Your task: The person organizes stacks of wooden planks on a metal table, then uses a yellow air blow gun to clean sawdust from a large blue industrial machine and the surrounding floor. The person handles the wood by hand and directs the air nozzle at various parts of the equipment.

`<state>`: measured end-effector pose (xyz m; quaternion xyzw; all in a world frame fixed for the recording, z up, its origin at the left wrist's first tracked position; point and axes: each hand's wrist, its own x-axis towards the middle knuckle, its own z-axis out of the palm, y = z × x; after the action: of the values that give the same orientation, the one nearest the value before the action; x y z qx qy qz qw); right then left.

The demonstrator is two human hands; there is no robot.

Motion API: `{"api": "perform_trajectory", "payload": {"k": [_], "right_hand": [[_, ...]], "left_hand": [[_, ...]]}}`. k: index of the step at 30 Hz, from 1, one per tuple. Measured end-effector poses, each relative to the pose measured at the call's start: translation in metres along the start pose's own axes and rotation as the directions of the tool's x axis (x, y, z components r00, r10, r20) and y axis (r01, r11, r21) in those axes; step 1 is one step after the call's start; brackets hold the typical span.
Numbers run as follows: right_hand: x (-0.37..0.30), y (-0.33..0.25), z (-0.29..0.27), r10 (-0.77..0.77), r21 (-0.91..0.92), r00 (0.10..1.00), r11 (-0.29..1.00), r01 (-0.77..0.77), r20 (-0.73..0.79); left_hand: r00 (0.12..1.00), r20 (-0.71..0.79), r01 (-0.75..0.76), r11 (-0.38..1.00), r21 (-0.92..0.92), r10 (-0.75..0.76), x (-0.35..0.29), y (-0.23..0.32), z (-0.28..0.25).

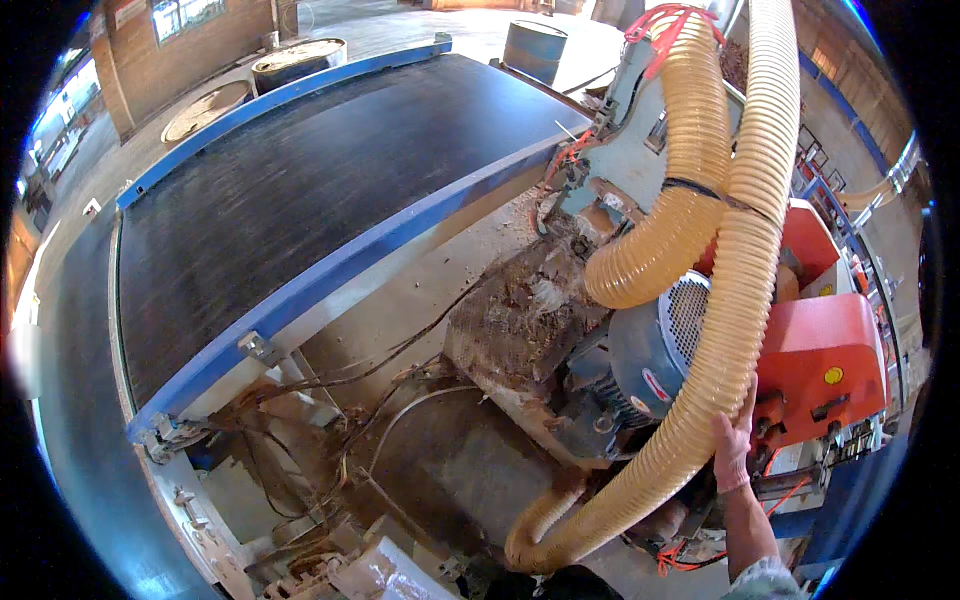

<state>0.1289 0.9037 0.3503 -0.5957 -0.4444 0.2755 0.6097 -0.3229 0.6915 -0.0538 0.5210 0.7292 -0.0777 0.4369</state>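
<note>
- My right hand (735, 450) is at the right edge of the long ribbed hose (735, 290), just left of the red guard (820, 340); fingers point up, partly out of sight. Can't tell if they're clamped on the hose or just resting against it.
- Long hose, tan and translucent: runs from well above the hand, down past its left side, then curls round at lower left.
- Short hose (690, 110): above and left of the hand, bending left at its lower end. Dark strap (697, 188) sits where the two hoses meet; red cloth (675, 25) tied near the top.
- Blue motor (635, 345) with round mesh grille (688, 315): left of the hand, beyond the long hose.
- Dust-caked housing (520, 320): farther left, past the motor.
- Black belt (340, 190) with blue side rail (350, 285): well off to the upper left.
- Loose cables (400, 348): left of the hand, below the rail.
- Orange cords (672, 560): below the hand, left of my sleeve (768, 580).
</note>
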Motion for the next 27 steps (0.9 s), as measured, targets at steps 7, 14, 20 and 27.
{"api": "perform_trajectory", "payload": {"k": [7, 14, 20, 27], "right_hand": [[-0.003, 0.004, 0.009, 0.027, 0.028, 0.999, 0.999, -0.026, -0.041], [0.004, 0.026, -0.006, -0.050, 0.087, 0.997, 0.995, 0.055, -0.054], [-0.011, 0.037, -0.006, -0.098, 0.239, 0.994, 0.965, 0.106, -0.044], [-0.103, 0.035, -0.029, 0.005, -0.193, 1.000, 0.981, -0.009, -0.023]], "left_hand": [[1.000, -0.006, -0.008, 1.000, 0.019, 0.008, 0.038, 0.031, -0.015], [0.999, -0.014, -0.050, 0.998, 0.031, 0.050, 0.043, 0.043, -0.021], [0.992, -0.007, -0.128, 0.990, 0.060, 0.129, 0.029, 0.046, -0.019], [0.967, 0.038, -0.253, 0.957, 0.143, 0.250, -0.006, 0.060, 0.000]]}}
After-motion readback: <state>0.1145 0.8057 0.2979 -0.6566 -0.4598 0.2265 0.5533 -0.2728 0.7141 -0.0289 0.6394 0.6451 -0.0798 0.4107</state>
